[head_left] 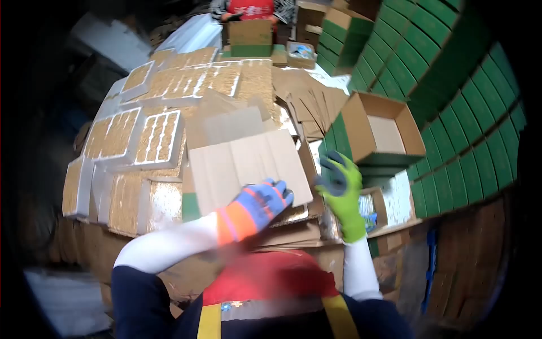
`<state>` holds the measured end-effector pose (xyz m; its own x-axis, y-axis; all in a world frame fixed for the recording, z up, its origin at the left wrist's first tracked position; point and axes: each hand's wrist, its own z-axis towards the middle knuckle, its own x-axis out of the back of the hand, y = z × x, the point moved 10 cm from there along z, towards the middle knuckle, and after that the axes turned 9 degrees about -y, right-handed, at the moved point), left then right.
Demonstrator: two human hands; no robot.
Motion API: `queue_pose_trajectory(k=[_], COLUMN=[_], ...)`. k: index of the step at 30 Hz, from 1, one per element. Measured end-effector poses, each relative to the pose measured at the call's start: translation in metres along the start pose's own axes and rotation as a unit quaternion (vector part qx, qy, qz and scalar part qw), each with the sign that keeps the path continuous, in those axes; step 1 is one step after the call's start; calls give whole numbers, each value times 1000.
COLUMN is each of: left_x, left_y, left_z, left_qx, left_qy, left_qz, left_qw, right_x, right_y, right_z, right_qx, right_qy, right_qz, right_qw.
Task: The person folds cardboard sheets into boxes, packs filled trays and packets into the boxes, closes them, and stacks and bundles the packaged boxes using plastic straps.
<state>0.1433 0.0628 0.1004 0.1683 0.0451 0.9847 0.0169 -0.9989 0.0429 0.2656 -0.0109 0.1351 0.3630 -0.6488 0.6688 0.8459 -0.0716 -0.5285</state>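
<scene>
My left hand (pixel 257 206), in an orange and blue-purple glove, lies over the lower right part of a pale cardboard sheet (pixel 248 164). Its fingers stretch to the right, near the sheet's edge. My right hand (pixel 342 195), in a lime-green glove with a grey palm, is just right of the sheet. Its fingers and thumb curve apart with nothing visible between them. Beyond that hand stands an open green and brown carton (pixel 384 130), with a pale inner base. More cardboard pieces (pixel 231 121) lie under and behind the sheet.
White trays (pixel 158 138) packed with tan pieces cover the left of the table. Green cartons (pixel 451 135) are stacked high at right. Folded brown cardboard (pixel 316 96) lies behind. A small box (pixel 372 209) holds packets. Across the table, a person in red (pixel 251 8) stands behind a carton (pixel 250 38).
</scene>
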Motion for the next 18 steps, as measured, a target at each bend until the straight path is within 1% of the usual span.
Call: queue_pose_trajectory(k=[1,2,3,4,5,6,7,8,9,10,11,12,13,14,15,16,17,18], left_x=[-31,-46,-70,-75,-68,-46,-26,7,13,26,2,-15,-31,-47,-64,-55,-46,-42], left_y=[-5,-8,-9,-9,-9,-19,-29,-55,-91,-128,-163,-159,-156,-142,-117,-100,-85,-100], left_z=[7,22,31,24,17,-7,-24,-54,-88,-132,-185,-187,-190,-157,-127,-106,-90,-100], left_qx=[-54,-62,-65,-45,-26,32,11,42,91,150,287,325,364,227,82,98,111,172], left_qy=[104,2,-63,-102,-138,-179,-161,-15,135,286,424,400,378,355,320,257,192,221], left_qz=[-28,-156,-197,-221,-241,-277,-359,-452,-574,-545,-493,-460,-424,-335,-235,-175,-115,-118], left_qw=[993,986,976,969,960,944,919,891,802,774,704,723,738,843,914,945,968,953], right_x=[6,16,21,17,12,5,-1,-10,-10,-17,-25,-36,-56,-84,-110,-141,-142,-120], right_y=[44,63,71,84,96,95,92,99,99,100,101,92,78,41,4,-1,0,18], right_z=[-19,-33,-43,-52,-61,-59,-60,-62,-58,-52,-44,-29,-21,-10,-8,-15,-14,0], right_qx=[-104,-135,-191,-191,-149,-175,-210,-240,-245,-260,-271,-249,-129,-13,138,102,91,22], right_qy=[61,100,93,99,75,55,35,37,40,30,24,-11,-40,-166,-229,-330,-329,-225], right_qz=[129,204,237,234,196,236,275,364,368,426,481,466,429,240,61,-3,-11,0], right_qw=[984,964,948,948,966,954,938,899,896,866,833,849,893,956,962,939,940,974])
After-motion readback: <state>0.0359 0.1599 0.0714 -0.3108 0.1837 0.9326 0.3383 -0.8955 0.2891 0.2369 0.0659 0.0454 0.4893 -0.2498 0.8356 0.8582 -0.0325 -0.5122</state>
